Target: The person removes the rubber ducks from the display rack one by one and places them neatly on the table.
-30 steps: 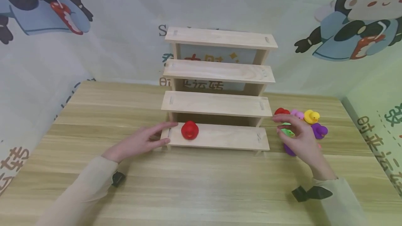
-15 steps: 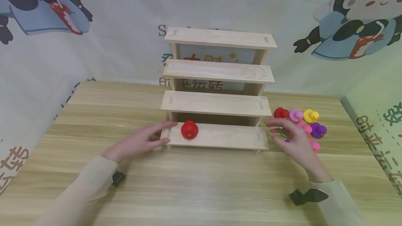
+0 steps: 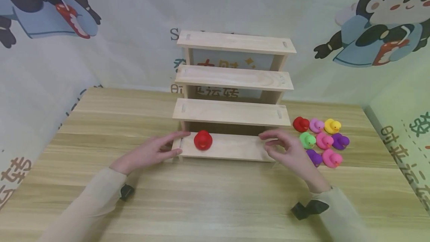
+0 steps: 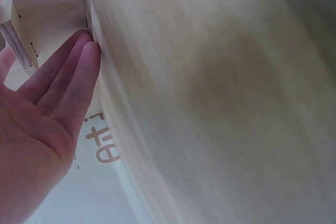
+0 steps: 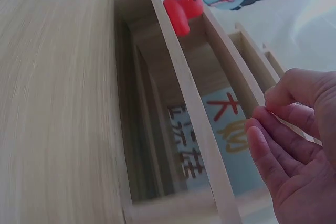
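Note:
A stepped wooden shelf (image 3: 231, 111) with several tiers stands on the table, a red rubber duck (image 3: 203, 140) sitting near the left end of its lowest tier. My left hand (image 3: 151, 150) rests at that tier's left end, thumb toward the front corner and index finger toward the back. Its fingers (image 4: 68, 77) look straight in the left wrist view. Over the right end of the same tier is my right hand (image 3: 290, 154), fingers bent loosely and thumb apart from the index finger; nothing shows between them. The right wrist view shows this hand (image 5: 294, 145) beside the tiers.
Several rubber ducks lie in rows on the table right of the shelf, among them a green duck (image 3: 307, 140), a yellow duck (image 3: 332, 126) and a pink duck (image 3: 332, 158). A printed cloth (image 3: 134, 47) hangs behind the wooden table (image 3: 208, 204).
My right hand has moved left from above the ducks to the right end of the lowest tier, uncovering the ducks. The left hand and the red duck on the shelf have stayed put.

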A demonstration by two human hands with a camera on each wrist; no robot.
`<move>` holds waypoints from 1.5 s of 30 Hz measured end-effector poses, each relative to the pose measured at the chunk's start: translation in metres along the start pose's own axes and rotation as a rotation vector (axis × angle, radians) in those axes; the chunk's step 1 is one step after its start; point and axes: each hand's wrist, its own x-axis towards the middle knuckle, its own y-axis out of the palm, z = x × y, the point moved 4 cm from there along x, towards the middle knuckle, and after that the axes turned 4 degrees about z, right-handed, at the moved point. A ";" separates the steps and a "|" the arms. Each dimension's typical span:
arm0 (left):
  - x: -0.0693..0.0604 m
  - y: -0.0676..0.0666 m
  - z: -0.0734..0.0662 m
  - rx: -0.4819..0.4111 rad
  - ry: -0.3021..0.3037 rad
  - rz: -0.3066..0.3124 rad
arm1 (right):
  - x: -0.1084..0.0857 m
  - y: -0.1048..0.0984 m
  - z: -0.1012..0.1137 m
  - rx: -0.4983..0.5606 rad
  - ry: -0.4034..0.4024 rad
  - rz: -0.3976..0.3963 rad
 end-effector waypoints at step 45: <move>0.000 0.001 0.001 -0.013 0.000 -0.008 | 0.072 0.109 0.021 0.029 0.039 0.146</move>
